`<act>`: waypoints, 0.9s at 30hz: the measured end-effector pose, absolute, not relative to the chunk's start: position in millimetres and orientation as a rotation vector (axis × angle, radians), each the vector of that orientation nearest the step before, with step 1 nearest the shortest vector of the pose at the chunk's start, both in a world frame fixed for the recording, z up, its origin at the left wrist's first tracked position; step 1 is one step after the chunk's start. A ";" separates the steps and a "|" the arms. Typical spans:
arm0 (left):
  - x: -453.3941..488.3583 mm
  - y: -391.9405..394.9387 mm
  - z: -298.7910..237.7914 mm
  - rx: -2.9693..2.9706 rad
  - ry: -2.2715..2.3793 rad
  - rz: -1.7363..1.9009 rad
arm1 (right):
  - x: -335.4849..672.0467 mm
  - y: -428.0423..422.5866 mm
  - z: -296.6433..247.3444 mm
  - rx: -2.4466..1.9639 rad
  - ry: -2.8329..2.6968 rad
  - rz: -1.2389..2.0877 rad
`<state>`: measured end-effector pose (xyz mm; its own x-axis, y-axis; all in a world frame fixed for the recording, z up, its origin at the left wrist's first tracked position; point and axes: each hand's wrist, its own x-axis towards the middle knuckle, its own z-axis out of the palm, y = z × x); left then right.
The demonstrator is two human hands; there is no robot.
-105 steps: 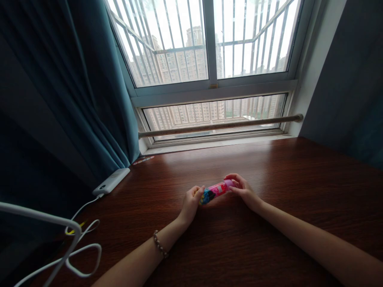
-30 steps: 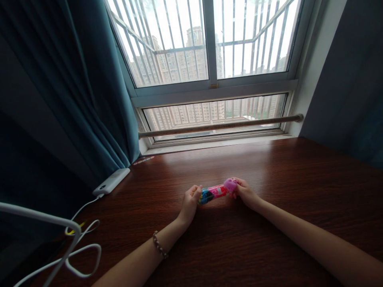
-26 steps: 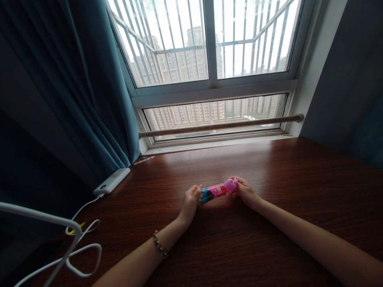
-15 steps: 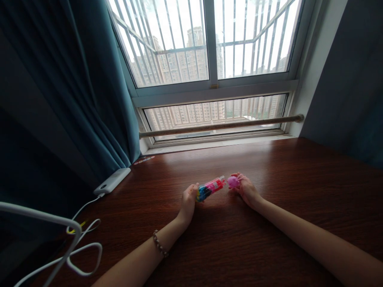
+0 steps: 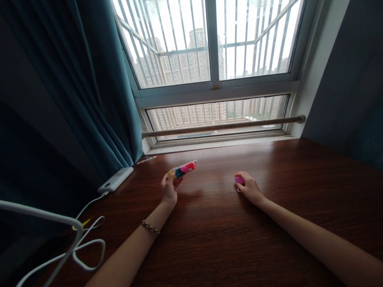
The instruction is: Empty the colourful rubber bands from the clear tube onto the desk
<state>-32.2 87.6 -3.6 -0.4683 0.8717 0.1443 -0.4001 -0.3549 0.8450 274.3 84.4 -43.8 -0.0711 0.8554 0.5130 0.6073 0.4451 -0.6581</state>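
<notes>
Barred window (image 5: pixel 214 44) fills the upper ctr of the frame, w/ tower blocks beyond. A teal curtain (image 5: pixel 89 91) hangs down the left side. A dark wood worktop (image 5: pixel 239 239) spans the whole lower half. A rod (image 5: pixel 223 125) runs across the foot of the window, just above the worktop's far edge. In the lower left corner lie white cable loops (image 5: pixel 86 251). A white power bank (image 5: pixel 116 179) lies at the curtain's hem, left of ctr.

Both bare forearms come in from the bottom edge. The left hand (image 5: pixel 168 189) is raised a bit off the worktop, left of ctr. Its grip is clenched round the lower end of a colourful tube (image 5: pixel 184 169), which tilts up toward the right, far end highest. Contents show as pink, blue and yellow bits, too small to tell apart. The right hand (image 5: pixel 250 188) rests on the worktop right of ctr, well apart from the tube. Its grip is closed, fingertips curled over a small pink cap (image 5: pixel 239 179) that sits at or on the wood. A bead bracelet (image 5: pixel 150 228) is on the left wrist.

Judgement: the step in hand looks like an opening, w/ tube and cap in separate hands and the tube's far end prob. uncapped. Any further handling calls for keeping that far end up so nothing slides out. The cap also needs a steady pinch, being small and prob. slick.
</notes>
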 end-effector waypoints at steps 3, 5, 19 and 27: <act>-58.2 100.1 -3.0 0.645 0.940 2.023 | 273.2 91.0 -53.1 -1.218 -1.848 0.303; -74.4 105.3 -3.2 0.559 0.943 2.028 | 272.0 92.1 -56.0 -1.216 -1.889 0.261; -123.8 120.5 -19.6 0.384 0.863 1.994 | 105.2 90.0 -18.9 -0.705 -2.059 0.607; -121.8 122.2 -23.4 0.444 0.926 1.935 | 60.9 117.0 -42.0 -0.616 -1.865 0.992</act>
